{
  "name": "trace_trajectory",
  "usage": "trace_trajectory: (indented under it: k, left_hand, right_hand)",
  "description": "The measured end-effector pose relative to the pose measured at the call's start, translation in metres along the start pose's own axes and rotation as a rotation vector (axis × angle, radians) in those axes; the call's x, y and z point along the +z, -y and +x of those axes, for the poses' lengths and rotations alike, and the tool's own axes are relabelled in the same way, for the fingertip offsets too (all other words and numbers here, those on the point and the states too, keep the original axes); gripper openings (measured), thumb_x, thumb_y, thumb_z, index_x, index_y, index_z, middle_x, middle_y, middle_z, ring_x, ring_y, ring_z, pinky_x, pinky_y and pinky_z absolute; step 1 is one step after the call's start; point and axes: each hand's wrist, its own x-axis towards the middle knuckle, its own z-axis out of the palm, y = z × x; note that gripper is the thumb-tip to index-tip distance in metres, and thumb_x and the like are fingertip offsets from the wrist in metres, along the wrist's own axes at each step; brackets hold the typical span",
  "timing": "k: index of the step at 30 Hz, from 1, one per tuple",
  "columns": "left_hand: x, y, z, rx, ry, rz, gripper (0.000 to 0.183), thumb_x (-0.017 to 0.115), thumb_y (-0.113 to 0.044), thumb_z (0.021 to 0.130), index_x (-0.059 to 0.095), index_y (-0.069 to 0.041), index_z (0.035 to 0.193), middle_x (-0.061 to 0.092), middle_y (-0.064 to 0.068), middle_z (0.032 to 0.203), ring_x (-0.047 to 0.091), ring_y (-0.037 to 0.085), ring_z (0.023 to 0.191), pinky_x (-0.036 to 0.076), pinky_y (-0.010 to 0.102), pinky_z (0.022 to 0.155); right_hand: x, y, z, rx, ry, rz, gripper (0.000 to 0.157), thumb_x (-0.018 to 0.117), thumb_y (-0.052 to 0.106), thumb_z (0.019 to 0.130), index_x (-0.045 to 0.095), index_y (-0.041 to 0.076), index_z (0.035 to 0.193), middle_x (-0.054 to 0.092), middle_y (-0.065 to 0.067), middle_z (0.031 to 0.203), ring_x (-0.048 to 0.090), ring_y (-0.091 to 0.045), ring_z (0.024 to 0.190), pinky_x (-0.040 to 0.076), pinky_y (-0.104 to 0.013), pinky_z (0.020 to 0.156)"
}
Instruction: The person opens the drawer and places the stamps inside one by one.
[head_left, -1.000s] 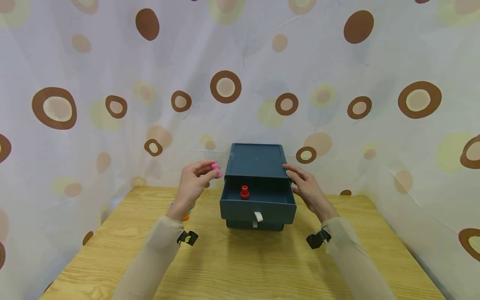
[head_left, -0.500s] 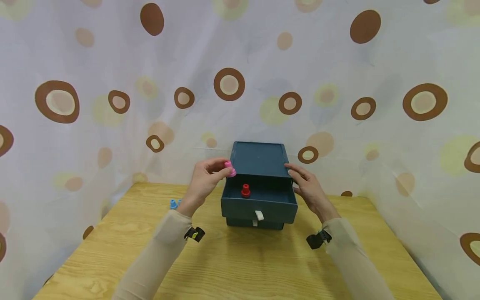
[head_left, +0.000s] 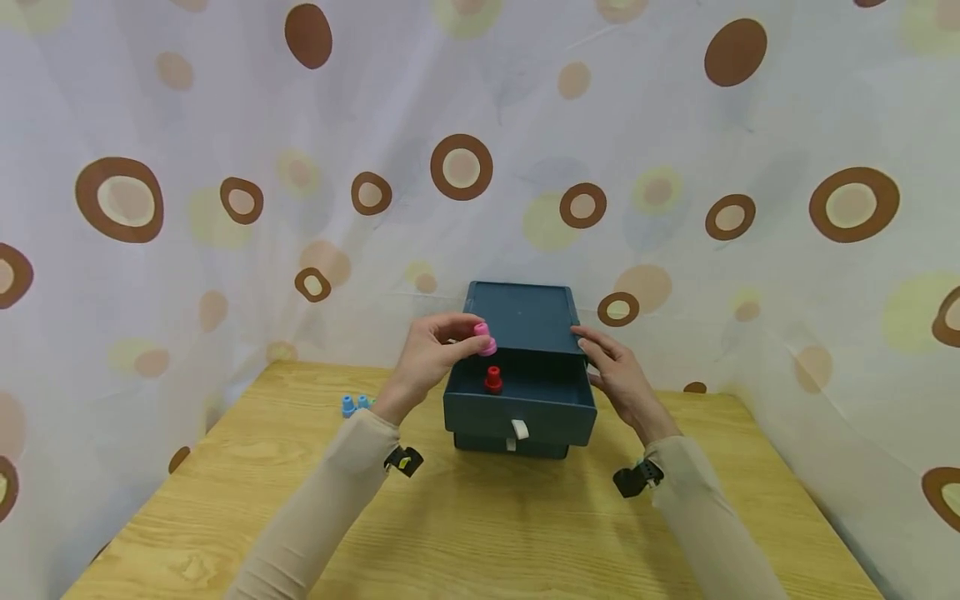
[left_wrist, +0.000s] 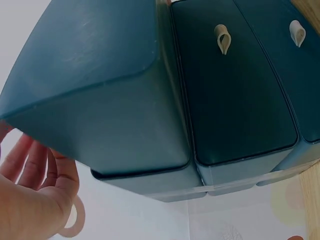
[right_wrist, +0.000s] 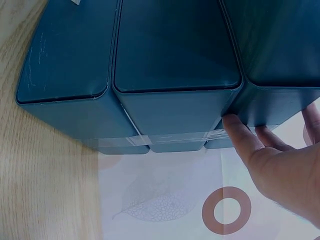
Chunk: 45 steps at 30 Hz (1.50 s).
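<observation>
My left hand (head_left: 429, 358) pinches a small pink stepped plastic peg (head_left: 483, 342) between thumb and fingers, above the left side of the pulled-out top drawer (head_left: 517, 414). A similar red peg (head_left: 492, 380) stands inside that drawer, near its left side. The drawer belongs to a dark blue drawer cabinet (head_left: 522, 317). My right hand (head_left: 621, 385) touches the cabinet's right side, its fingers at the top edge. In the right wrist view, the thumb (right_wrist: 240, 135) presses on the side wall. The left wrist view shows my left hand (left_wrist: 37, 205) beside the drawer; the pink peg is hidden there.
Several small pegs, including blue ones (head_left: 348, 407), stand on the wooden table (head_left: 450, 533) left of the cabinet, partly behind my left forearm. White tabs (head_left: 520, 429) hang from the drawer fronts. A patterned curtain (head_left: 525, 125) closes off the back and sides.
My left hand has carried the pink peg rightward, from beside the cabinet to over the drawer. Blue pegs have come into view behind the forearm. The right hand stays on the cabinet's side.
</observation>
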Motion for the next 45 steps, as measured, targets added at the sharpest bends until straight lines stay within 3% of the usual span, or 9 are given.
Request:
trace_trajectory:
  k: [10,18,24,39,45]
  left_hand:
    - [0.013,-0.004,0.006,-0.020,0.077,0.045,0.035,0.077,-0.017,0.086,0.070,-0.002,0.117,0.073,0.011,0.101,0.066,0.019,0.092,0.051,0.029,0.074]
    - [0.020,0.001,0.008,-0.028,0.153,0.082,0.031,0.076,-0.017,0.087,0.071,-0.004,0.114,0.075,0.008,0.098,0.071,0.021,0.087,0.058,0.035,0.080]
    - [0.021,0.001,0.010,-0.051,0.170,0.107,0.028,0.076,-0.019,0.087,0.072,-0.010,0.114,0.075,0.006,0.101,0.071,0.017,0.087,0.058,0.033,0.079]
    - [0.023,0.001,0.014,-0.045,0.205,0.142,0.031,0.075,-0.019,0.088,0.071,-0.006,0.117,0.075,0.006,0.101,0.070,0.015,0.088,0.056,0.030,0.082]
    - [0.024,0.001,0.017,-0.040,0.237,0.229,0.029,0.075,-0.021,0.088,0.073,-0.009,0.115,0.075,0.004,0.101,0.070,0.013,0.089,0.056,0.030,0.083]
  right_hand:
    - [-0.001,-0.001,0.001,0.000,-0.003,-0.002,0.057,0.047,0.042,0.103,0.037,0.013,0.152,0.017,-0.008,0.164,0.012,-0.034,0.152,0.022,-0.060,0.117]
    - [0.000,-0.001,0.000,0.003,-0.010,0.003,0.057,0.047,0.042,0.103,0.038,0.013,0.151,0.017,-0.008,0.164,0.012,-0.035,0.151,0.022,-0.060,0.117]
    - [-0.001,-0.001,0.000,-0.001,-0.012,0.001,0.057,0.047,0.042,0.103,0.038,0.013,0.151,0.016,-0.008,0.165,0.012,-0.035,0.151,0.022,-0.060,0.117]
    - [-0.001,0.000,0.000,-0.002,-0.011,0.001,0.056,0.047,0.041,0.103,0.038,0.013,0.151,0.016,-0.008,0.164,0.011,-0.036,0.151,0.021,-0.061,0.117]
    - [-0.001,-0.002,0.000,-0.004,-0.007,0.015,0.056,0.047,0.040,0.103,0.038,0.013,0.151,0.016,-0.009,0.164,0.012,-0.036,0.151,0.022,-0.060,0.117]
